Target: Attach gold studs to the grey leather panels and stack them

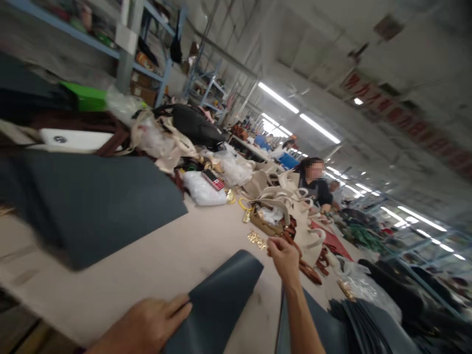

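Observation:
My left hand [157,317] is closed at the left edge of a dark blue-grey leather-like sheet [224,290], which curves up off the pale table [143,268]. Its thumb is not clearly visible. Farther right, my right hand [284,253] is raised with thumb and fingertips pinched together. Whatever sits in that pinch, if anything, is too small to make out. Just left of those fingertips lies a little pile of gold metal pieces [255,239]. Under my right forearm are more dark sheets [320,314].
A stack of dark sheets [99,196] covers the table's left side. Beyond are a brown box [267,223] holding clear plastic, a red phone [214,180] on a white bag [201,191], and beige bags [308,231] with brown straps. A co-worker [313,187] is farther back.

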{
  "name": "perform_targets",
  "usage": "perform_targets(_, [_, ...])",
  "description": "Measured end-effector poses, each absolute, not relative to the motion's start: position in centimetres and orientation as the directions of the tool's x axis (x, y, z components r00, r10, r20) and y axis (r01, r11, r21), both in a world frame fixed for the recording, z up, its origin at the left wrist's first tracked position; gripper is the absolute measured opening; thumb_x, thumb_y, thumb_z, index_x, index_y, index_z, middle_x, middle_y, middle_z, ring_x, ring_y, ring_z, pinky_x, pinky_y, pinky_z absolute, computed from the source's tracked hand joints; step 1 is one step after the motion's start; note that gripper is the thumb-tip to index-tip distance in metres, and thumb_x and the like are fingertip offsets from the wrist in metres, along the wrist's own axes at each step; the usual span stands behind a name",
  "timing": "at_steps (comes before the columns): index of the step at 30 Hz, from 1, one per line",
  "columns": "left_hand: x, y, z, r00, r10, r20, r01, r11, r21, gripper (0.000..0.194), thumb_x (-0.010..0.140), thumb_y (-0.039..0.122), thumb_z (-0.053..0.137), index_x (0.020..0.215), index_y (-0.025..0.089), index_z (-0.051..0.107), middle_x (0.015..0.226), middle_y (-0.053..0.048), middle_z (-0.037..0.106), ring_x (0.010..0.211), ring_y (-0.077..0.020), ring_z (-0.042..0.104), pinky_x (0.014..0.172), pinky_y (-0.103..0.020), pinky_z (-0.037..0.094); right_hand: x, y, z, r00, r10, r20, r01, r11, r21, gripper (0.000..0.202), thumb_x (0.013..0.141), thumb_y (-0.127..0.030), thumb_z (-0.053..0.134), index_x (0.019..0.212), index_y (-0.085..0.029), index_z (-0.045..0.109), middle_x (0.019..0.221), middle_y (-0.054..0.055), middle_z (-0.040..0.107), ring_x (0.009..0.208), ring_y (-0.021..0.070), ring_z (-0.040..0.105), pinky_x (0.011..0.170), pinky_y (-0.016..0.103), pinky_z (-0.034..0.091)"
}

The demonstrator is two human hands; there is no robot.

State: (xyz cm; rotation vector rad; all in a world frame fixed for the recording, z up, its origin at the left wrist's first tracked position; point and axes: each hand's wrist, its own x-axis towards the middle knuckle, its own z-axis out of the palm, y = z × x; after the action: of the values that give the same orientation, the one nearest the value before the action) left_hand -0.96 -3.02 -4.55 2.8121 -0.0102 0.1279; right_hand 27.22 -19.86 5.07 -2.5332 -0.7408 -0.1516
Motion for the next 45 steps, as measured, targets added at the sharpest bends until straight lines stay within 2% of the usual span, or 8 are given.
perform_targets(3, [-2.1,-3.3,-3.3,1.000,-0.012,-0.001,-0.011,-0.934,0.357,0.081,0.060,0.004,0.056,0.139,0.018,0.049,0.141,-0.012,0.056,0.102,-0.0274,0.066,0.089,-0.040,0.055,22.2,-19.0,3.5,0.789,0.611,0.072,0.421,-0.450,-0.788,0.041,0.082,-0.052,0.061,0.093,-0.014,0.070,0.070,0.006,0.070,0.063,0.0193,0.066,0.063,0.031,0.056])
perform_targets(6, [-2.2,-3.1,-2.4,0.999,-0.036,0.007,-0.036,-0.938,0.344,0.076,0.063,0.008,0.057,0.138,0.016,0.048,0.137,-0.014,0.058,0.100,-0.0285,0.066,0.087,-0.042,0.055,16.5,-17.5,0.8,0.680,0.723,-0.122,0.212,-0.354,-0.911,0.033,0.072,-0.046,0.073,0.081,-0.014,0.069,0.061,0.002,0.065,0.054,0.0151,0.060,0.055,0.027,0.052])
perform_targets(11, [-2.2,-3.2,-2.2,0.996,-0.066,0.060,-0.082,-0.938,0.336,0.058,0.071,0.012,0.057,0.128,0.017,0.053,0.122,-0.012,0.063,0.094,-0.0272,0.066,0.079,-0.039,0.054,13.1,-15.8,-1.7,0.564,0.768,-0.304,0.128,-0.445,-0.886,0.021,0.072,-0.036,0.069,0.076,-0.015,0.068,0.061,0.000,0.063,0.055,0.0128,0.058,0.055,0.025,0.050])
perform_targets(15, [-2.3,-3.2,-2.2,0.995,-0.075,0.064,-0.092,-0.939,0.331,0.045,0.074,0.012,0.055,0.119,0.017,0.057,0.109,-0.010,0.065,0.087,-0.0258,0.065,0.074,-0.038,0.053,13.5,-15.2,-1.2,0.501,0.792,-0.350,0.194,-0.497,-0.846,0.015,0.072,-0.027,0.062,0.075,-0.015,0.070,0.059,-0.002,0.061,0.052,0.0112,0.055,0.053,0.023,0.046])
perform_targets(21, [-2.4,-3.1,-2.2,0.990,-0.093,0.103,-0.121,-0.939,0.321,0.045,0.076,0.012,0.054,0.121,0.015,0.057,0.111,-0.009,0.067,0.086,-0.0273,0.066,0.071,-0.041,0.054,13.9,-14.2,-1.3,0.493,0.791,-0.363,0.324,-0.554,-0.767,0.010,0.071,-0.019,0.062,0.071,-0.017,0.072,0.057,-0.002,0.061,0.053,0.0112,0.053,0.048,0.020,0.038])
perform_targets(27, [-2.4,-3.1,-2.4,0.987,-0.093,0.133,-0.129,-0.945,0.301,0.042,0.077,0.013,0.054,0.119,0.016,0.058,0.110,-0.007,0.068,0.081,-0.0259,0.065,0.066,-0.040,0.052,14.2,-13.3,-1.0,0.502,0.745,-0.439,0.312,-0.630,-0.711,0.004,0.069,-0.017,0.064,0.066,-0.017,0.066,0.052,-0.002,0.060,0.048,0.0106,0.055,0.046,0.019,0.040])
perform_targets(37, [-2.2,-2.9,-2.5,0.979,-0.125,0.161,-0.168,-0.939,0.298,0.041,0.081,0.016,0.056,0.123,0.014,0.056,0.109,-0.007,0.067,0.079,-0.0254,0.064,0.061,-0.040,0.050,14.7,-10.6,1.4,0.420,0.569,-0.707,0.208,-0.819,-0.535,0.011,0.068,-0.010,0.061,0.059,-0.015,0.065,0.044,-0.003,0.059,0.044,0.0096,0.057,0.042,0.016,0.047])
perform_targets(45, [-2.3,-2.9,-2.3,0.991,-0.093,0.091,-0.122,-0.915,0.386,0.046,0.074,0.009,0.051,0.118,0.015,0.059,0.107,-0.009,0.067,0.085,-0.0290,0.065,0.071,-0.045,0.057,15.7,-9.7,1.1,0.386,0.502,-0.774,0.199,-0.864,-0.462,0.015,0.064,-0.007,0.067,0.055,-0.016,0.059,0.043,-0.001,0.060,0.043,0.0142,0.060,0.040,0.021,0.049])
